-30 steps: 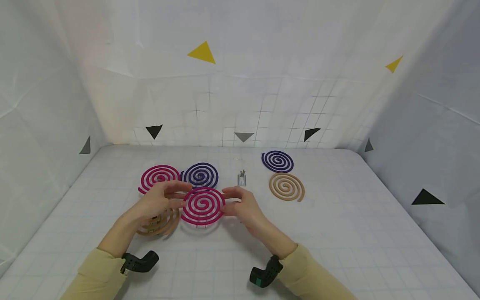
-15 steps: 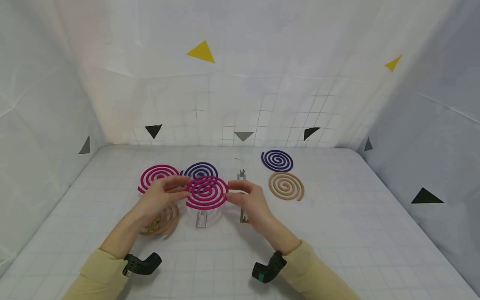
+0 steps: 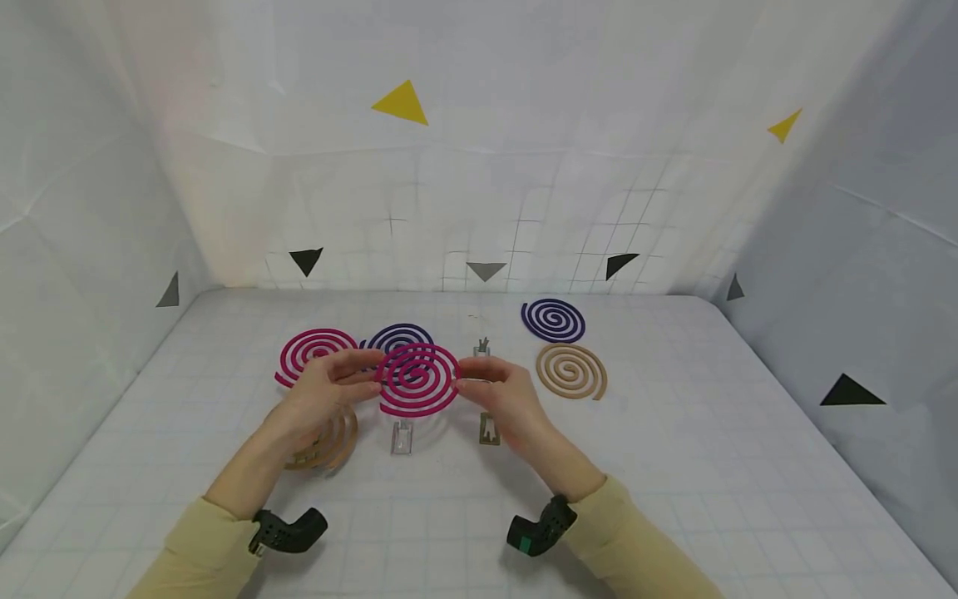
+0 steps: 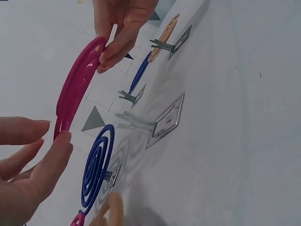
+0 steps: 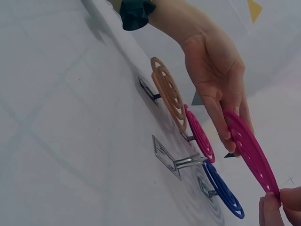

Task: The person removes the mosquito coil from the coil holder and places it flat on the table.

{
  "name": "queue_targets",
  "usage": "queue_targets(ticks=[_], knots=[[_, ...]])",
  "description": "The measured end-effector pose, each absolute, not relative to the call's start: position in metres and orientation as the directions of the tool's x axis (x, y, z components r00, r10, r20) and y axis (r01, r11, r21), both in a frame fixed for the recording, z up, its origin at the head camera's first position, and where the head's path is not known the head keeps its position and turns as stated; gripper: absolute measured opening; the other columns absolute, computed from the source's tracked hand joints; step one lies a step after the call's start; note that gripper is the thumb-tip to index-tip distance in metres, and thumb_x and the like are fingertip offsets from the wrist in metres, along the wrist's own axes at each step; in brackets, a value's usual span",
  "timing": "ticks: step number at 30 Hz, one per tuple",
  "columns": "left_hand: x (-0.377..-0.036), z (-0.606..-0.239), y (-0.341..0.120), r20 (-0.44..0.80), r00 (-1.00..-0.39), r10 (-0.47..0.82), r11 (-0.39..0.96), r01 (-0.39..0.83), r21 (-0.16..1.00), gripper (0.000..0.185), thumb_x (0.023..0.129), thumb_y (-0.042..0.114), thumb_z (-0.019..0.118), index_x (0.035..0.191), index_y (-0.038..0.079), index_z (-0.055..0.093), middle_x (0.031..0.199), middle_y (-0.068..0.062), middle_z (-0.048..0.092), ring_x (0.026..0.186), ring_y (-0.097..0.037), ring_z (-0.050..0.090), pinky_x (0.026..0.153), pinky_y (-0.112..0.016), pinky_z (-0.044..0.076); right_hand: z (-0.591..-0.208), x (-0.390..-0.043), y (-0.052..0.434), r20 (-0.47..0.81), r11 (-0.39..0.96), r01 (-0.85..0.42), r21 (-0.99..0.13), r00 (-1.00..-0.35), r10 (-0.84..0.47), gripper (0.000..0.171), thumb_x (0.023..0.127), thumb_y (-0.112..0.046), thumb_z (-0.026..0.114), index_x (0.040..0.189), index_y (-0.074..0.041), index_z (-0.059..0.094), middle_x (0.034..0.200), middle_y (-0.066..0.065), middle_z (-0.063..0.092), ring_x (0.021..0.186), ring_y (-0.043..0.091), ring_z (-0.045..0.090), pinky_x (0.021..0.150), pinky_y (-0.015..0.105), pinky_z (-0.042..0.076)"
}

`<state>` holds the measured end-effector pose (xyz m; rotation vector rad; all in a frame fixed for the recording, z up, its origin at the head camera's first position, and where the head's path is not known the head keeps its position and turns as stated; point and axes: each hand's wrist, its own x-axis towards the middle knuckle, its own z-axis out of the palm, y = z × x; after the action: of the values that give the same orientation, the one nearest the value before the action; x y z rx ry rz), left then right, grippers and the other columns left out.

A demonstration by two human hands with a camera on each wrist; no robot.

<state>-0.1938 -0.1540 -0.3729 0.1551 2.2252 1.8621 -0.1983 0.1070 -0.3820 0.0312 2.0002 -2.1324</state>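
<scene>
A magenta mosquito coil (image 3: pixel 419 379) is held up level above the table between both hands. My left hand (image 3: pixel 323 395) pinches its left edge between fingers and thumb. At the opposite edge, my right hand (image 3: pixel 512 399) pinches it in the same way. Below the coil stands a bare metal coil stand (image 3: pixel 402 438), its prongs upright in the left wrist view; coil and stand are apart. Beneath the right hand lies another bare stand (image 3: pixel 490 431), with a third stand (image 3: pixel 482 350) farther back. A tan coil (image 3: pixel 344 433) on a stand is partly hidden behind the left hand.
A second magenta coil (image 3: pixel 318 334) and a dark blue coil (image 3: pixel 400 334) sit on stands at the back left. Toward the back right lie another dark blue coil (image 3: pixel 553 320) and a tan coil (image 3: pixel 571 372). White sheet walls surround the white table (image 3: pixel 711 466).
Both hands have raised the magenta coil and shifted it slightly right, uncovering the bare stand below. The coils and stands on the table have stayed put.
</scene>
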Motion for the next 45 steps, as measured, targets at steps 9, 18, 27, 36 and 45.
queue_targets(ticks=[9,18,27,36,45], knots=[[-0.185,-0.374,-0.12,-0.07,-0.974,0.216,0.052,-0.06,0.997,0.047,0.087,0.006,0.064,0.132,0.007,0.05,0.133,-0.013,0.052,0.122,-0.026,0.052,0.092,-0.027,0.049,-0.373,-0.198,0.139,-0.169,-0.034,0.177,-0.984,-0.972,-0.163,0.031,0.085,-0.008,0.067,0.116,-0.008,0.065,0.117,0.009,0.062,0.105,0.022,0.059,0.101,0.043,0.043],[-0.183,-0.364,-0.058,-0.049,-0.981,0.186,-0.099,-0.068,0.993,0.045,0.087,-0.003,0.06,0.131,0.004,0.052,0.134,-0.014,0.052,0.122,-0.026,0.052,0.093,-0.032,0.049,-0.366,-0.192,0.191,-0.131,-0.062,0.14,-0.988,-0.982,-0.135,0.035,0.089,-0.008,0.062,0.123,0.002,0.058,0.124,0.016,0.056,0.102,0.022,0.063,0.088,0.033,0.052],[-0.194,-0.364,0.009,-0.05,-0.972,0.229,-0.198,-0.097,0.975,0.044,0.087,-0.001,0.06,0.13,0.005,0.053,0.131,-0.015,0.054,0.116,-0.024,0.056,0.091,-0.032,0.051,-0.362,-0.202,0.261,-0.193,-0.014,0.195,-0.981,-0.977,-0.091,0.045,0.091,-0.017,0.062,0.131,0.0,0.052,0.125,0.007,0.055,0.1,0.015,0.062,0.086,0.029,0.053],[-0.188,-0.373,0.038,-0.124,-0.967,0.223,-0.19,-0.168,0.967,0.042,0.087,0.002,0.062,0.128,0.008,0.055,0.127,-0.012,0.056,0.109,-0.022,0.06,0.088,-0.034,0.053,-0.377,-0.214,0.294,-0.209,-0.048,0.215,-0.975,-0.972,-0.109,0.046,0.089,-0.017,0.063,0.129,0.002,0.052,0.111,0.001,0.063,0.097,0.015,0.064,0.084,0.031,0.054],[-0.183,-0.373,0.03,-0.122,-0.971,0.207,-0.131,-0.151,0.98,0.041,0.089,0.008,0.062,0.129,0.013,0.055,0.127,-0.008,0.056,0.109,-0.019,0.061,0.091,-0.038,0.05,-0.373,-0.216,0.286,-0.227,-0.001,0.229,-0.973,-0.965,-0.129,0.042,0.089,-0.016,0.064,0.127,-0.001,0.055,0.118,0.006,0.057,0.098,0.017,0.062,0.086,0.031,0.053]])
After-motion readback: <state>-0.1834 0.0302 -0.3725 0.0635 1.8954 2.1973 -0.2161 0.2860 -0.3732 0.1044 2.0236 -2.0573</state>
